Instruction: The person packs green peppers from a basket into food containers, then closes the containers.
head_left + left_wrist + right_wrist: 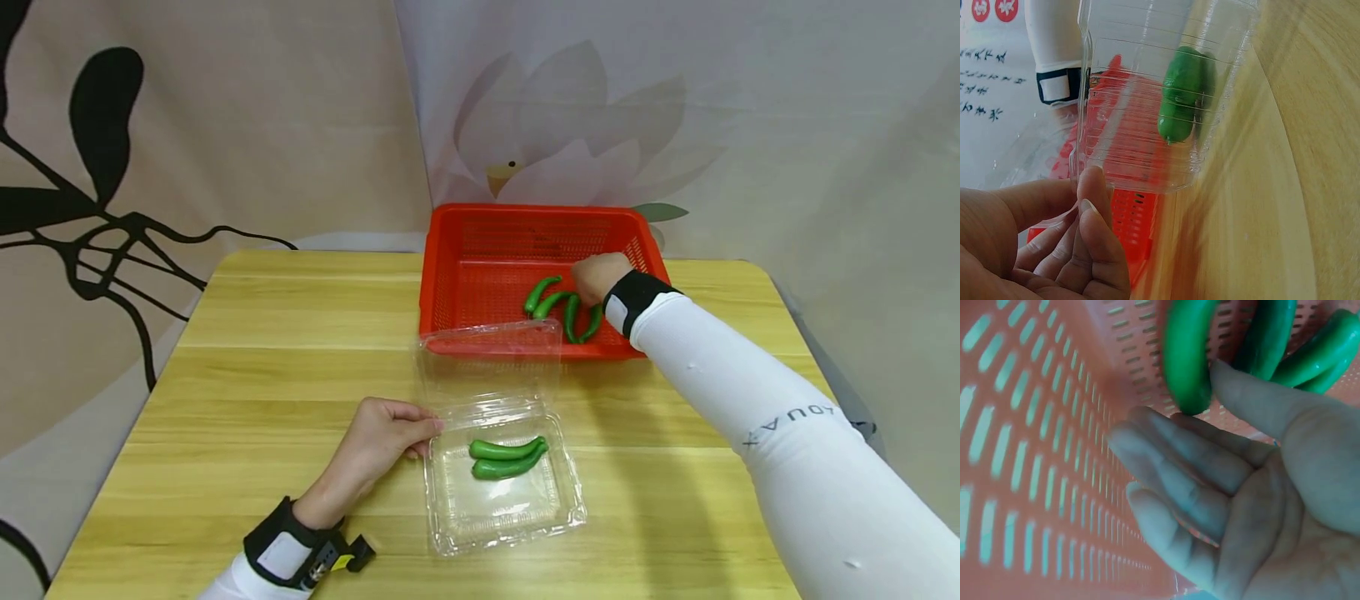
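Observation:
My left hand (393, 437) pinches the left rim of a clear plastic clamshell box (487, 521), thumb and fingertips at its hinge end. The box lies open, and two green peppers (506, 468) rest side by side in its base. The left wrist view shows a pepper (1179, 94) through the clear wall. My right hand (600, 279) is down inside a red basket (540, 213) at its right side. In the right wrist view its fingers are loosely bent and the palm is bare. The thumb tip is right at a green pepper (1188, 356), with other peppers (1266, 337) beyond.
Several green peppers (551, 304) lie at the near right of the basket. The box's raised lid (487, 367) overlaps the basket's front edge. A wooden table (315, 333) carries everything, and a printed cloth (300, 108) hangs behind it.

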`<state>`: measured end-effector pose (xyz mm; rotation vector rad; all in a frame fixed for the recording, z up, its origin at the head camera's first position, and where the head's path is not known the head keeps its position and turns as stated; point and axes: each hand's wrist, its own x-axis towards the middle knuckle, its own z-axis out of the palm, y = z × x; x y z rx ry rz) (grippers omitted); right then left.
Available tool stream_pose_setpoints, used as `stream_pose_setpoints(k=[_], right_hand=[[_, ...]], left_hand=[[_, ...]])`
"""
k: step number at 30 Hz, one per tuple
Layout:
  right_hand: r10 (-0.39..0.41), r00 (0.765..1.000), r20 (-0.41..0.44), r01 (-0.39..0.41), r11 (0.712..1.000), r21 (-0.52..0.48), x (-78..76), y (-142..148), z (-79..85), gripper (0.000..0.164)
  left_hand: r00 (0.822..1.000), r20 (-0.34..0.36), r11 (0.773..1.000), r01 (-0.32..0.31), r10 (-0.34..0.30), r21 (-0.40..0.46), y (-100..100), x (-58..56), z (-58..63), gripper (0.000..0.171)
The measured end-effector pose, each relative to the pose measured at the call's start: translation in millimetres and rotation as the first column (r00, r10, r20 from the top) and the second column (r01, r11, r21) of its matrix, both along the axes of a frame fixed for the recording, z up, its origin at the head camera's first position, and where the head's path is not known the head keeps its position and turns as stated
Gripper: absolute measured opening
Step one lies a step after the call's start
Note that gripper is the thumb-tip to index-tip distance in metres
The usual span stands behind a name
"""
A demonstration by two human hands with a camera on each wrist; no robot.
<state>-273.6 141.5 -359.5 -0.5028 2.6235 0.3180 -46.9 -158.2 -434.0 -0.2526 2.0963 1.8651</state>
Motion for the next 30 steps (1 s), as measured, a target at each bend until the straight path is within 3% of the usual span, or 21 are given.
stream_pose_setpoints(k=[6, 14, 22, 30], right_hand=[[0.041, 0.998, -0.044, -0.042, 0.999, -0.018, -2.5, -5.1, -7.7, 0.003], [0.004, 0.998, 0.065, -0.001, 0.999, -0.039, -14.5, -8.0, -14.3, 0.01], [-0.064, 0.996, 0.055, 0.072, 0.984, -0.166, -24.5, -1.2, -4.7, 0.017], [-0.064, 0.997, 0.035, 0.071, 0.973, -0.219, -28.2, 7.3, 7.9, 0.019]], left_hand=[[1.0, 0.01, 1.0, -0.001, 0.001, 0.004, -0.3, -0.6, 0.1, 0.014], [1.0, 0.001, 1.0, -0.002, 0.002, 0.022, -2.2, -0.8, 1.9, 0.016], [1.0, 0.015, 1.0, -0.016, 0.015, 0.016, -2.7, -1.7, -0.6, 0.013], [1.0, 0.007, 1.0, -0.009, 0.009, 0.008, -1.2, -1.4, -1.1, 0.011]])
